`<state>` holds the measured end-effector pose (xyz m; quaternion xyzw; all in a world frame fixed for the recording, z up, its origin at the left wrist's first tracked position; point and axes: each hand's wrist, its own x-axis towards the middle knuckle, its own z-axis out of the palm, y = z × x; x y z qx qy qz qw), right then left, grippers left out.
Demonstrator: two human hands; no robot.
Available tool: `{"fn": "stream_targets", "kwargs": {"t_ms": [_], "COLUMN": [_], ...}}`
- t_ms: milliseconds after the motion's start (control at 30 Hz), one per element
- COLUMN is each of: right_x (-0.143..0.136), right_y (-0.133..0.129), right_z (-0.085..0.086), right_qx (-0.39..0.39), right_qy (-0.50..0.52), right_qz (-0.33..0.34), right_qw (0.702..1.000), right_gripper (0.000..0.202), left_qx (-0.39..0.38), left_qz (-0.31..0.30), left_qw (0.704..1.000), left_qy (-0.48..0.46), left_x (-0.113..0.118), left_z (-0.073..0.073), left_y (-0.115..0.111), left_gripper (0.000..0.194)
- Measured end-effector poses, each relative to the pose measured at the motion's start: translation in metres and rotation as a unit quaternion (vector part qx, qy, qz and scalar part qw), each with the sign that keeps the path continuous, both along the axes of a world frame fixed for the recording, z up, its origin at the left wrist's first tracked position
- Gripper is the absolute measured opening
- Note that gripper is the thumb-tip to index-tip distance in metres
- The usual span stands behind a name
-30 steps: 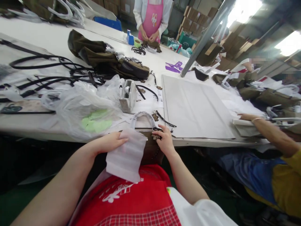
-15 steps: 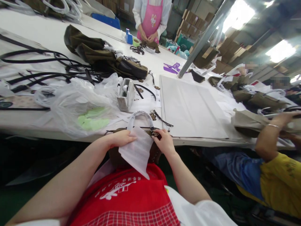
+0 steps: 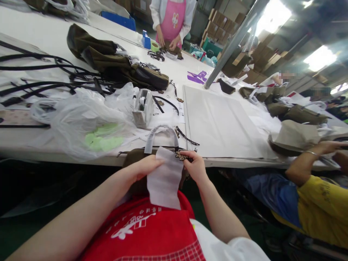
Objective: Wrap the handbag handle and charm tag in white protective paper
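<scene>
A brown handbag rests against my lap at the table's front edge, its handle wrapped in pale film and standing up. My left hand pinches a sheet of thin white wrapping paper that hangs over the bag's front. My right hand grips a small gold-and-black patterned charm beside the handle's right base. A dark braided cord lies on the table just beyond that hand.
A tape dispenser and a crumpled plastic bag lie left of the bag. Behind them are black straps and stacked olive bags. A grey board and a metal post stand right. Co-workers sit right and stand opposite.
The white paper has swung right and now hangs straighter. My left hand has shifted slightly right with it, and the charm in my right hand shows more clearly.
</scene>
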<state>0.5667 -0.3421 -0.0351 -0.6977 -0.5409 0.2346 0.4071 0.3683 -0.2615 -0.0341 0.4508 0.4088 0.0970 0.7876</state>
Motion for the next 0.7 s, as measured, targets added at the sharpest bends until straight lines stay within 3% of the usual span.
{"fn": "stream_targets", "kwargs": {"t_ms": [67, 167, 333, 533, 700], "right_x": [-0.009, -0.025, -0.032, -0.026, -0.019], "right_y": [-0.009, -0.029, -0.05, -0.054, -0.056], "right_z": [0.004, -0.003, -0.02, -0.024, -0.029], "right_qx": [0.009, -0.034, -0.071, -0.062, -0.004], "right_qy": [-0.079, -0.191, -0.278, -0.305, -0.265], "right_qz": [0.044, 0.072, 0.071, 0.097, 0.089], "right_qw": [0.996, 0.978, 0.955, 0.945, 0.96], "right_gripper": [0.031, 0.035, 0.042, 0.044, 0.041], "left_qx": [-0.073, -0.148, -0.185, -0.143, 0.022], "left_qz": [0.073, 0.152, 0.178, 0.181, 0.207], "left_qw": [0.993, 0.972, 0.962, 0.97, 0.978], "left_qy": [-0.06, -0.102, -0.098, -0.071, 0.011], "left_x": [0.014, 0.026, 0.026, 0.035, 0.044], "left_z": [-0.007, -0.018, -0.028, -0.025, -0.034], "left_y": [-0.012, -0.021, -0.019, -0.019, -0.023], "left_gripper": [0.029, 0.023, 0.019, 0.026, 0.046]}}
